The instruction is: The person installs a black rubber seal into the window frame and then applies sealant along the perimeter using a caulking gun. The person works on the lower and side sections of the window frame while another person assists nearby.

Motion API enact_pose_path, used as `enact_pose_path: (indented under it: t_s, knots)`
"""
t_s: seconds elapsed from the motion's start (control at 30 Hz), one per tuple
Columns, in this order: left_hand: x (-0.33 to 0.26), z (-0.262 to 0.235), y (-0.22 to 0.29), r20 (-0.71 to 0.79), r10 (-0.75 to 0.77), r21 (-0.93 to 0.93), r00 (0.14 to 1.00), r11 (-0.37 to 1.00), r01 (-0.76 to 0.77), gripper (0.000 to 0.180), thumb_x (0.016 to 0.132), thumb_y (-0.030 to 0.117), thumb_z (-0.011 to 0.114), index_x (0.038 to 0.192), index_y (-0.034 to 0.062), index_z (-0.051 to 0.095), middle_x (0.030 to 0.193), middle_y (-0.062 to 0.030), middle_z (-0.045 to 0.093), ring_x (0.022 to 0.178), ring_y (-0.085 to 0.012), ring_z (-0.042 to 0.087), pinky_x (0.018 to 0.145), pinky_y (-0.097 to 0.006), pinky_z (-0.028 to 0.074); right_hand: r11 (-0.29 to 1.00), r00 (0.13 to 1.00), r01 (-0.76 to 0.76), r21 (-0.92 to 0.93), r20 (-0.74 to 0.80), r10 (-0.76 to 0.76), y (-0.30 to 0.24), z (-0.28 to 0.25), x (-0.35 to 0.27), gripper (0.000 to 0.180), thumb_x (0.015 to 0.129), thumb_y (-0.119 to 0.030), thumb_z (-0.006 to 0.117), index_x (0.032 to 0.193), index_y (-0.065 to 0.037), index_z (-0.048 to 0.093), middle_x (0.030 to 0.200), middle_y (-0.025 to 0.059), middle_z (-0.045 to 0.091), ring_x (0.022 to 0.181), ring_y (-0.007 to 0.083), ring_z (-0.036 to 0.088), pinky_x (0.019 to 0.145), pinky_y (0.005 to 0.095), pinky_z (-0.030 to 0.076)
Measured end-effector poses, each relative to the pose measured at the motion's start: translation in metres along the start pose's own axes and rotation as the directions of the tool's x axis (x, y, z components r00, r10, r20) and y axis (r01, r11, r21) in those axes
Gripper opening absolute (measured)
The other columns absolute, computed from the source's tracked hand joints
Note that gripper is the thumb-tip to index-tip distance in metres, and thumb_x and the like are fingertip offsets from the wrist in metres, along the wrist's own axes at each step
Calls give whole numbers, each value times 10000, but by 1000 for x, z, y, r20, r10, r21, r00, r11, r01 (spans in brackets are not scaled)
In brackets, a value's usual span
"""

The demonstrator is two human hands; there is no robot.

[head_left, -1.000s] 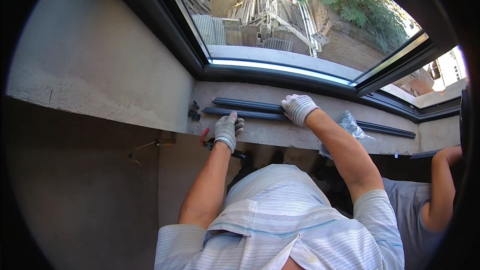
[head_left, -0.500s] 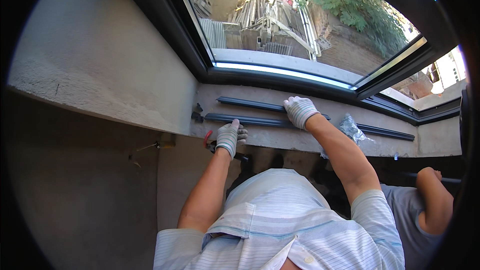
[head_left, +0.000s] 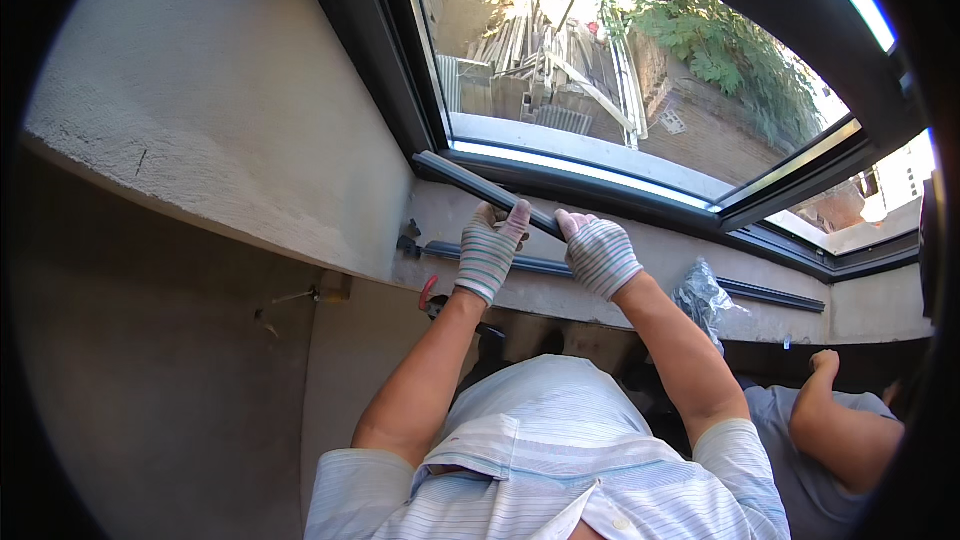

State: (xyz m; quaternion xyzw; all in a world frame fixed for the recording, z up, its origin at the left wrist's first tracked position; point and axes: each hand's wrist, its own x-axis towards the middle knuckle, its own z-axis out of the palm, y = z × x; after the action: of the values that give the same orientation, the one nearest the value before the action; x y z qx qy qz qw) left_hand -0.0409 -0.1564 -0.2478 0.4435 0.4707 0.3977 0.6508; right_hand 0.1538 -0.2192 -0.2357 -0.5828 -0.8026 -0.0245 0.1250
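Observation:
Both my hands wear striped work gloves with bare-looking fingertips. My left hand (head_left: 490, 248) is closed round a dark grey trim strip (head_left: 462, 178) near its middle. Close beside it, my right hand (head_left: 600, 252) grips the same strip toward its right end. The strip slants up to the left, its far end by the lower corner of the black window frame (head_left: 560, 178). Under my hands a second dark strip (head_left: 545, 265) lies along the sill, partly hidden by the gloves. Small black end pieces (head_left: 409, 240) rest at the sill's left end.
A clear plastic bag (head_left: 704, 300) of small parts sits on the sill (head_left: 600, 312), next to another dark strip (head_left: 775, 295). Red-handled pliers (head_left: 428, 295) are at the sill's front edge. At lower right a co-worker's arm (head_left: 840, 425) shows. A plastered wall (head_left: 220, 110) borders the left.
The upper strip has been lifted off the sill and tilted, its left end raised toward the frame. My left hand has moved up onto it. The co-worker's arm has shifted.

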Motion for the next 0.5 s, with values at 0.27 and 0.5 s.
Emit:
enact_pose_path:
  t_s: [0.27,0.5]
  knots:
    - [18,-12,52,118,252,18,961,967,-256,277,996,288,699,1114,44,642,875,-1,662,770,-72,605,706,-242,522,944,997,-66,322,-12,74,-29,-45,40,531,880,-182,675,1350,-12,496,1017,186,665,924,374,675,817,442,565]
    - [11,-20,122,192,438,78,878,885,-458,397,979,334,720,1211,22,638,973,-45,693,882,-110,632,790,-278,532,867,972,-33,498,-186,144,-31,-77,105,465,879,-243,763,1251,-41,573,1061,212,661,928,381,681,823,432,564]
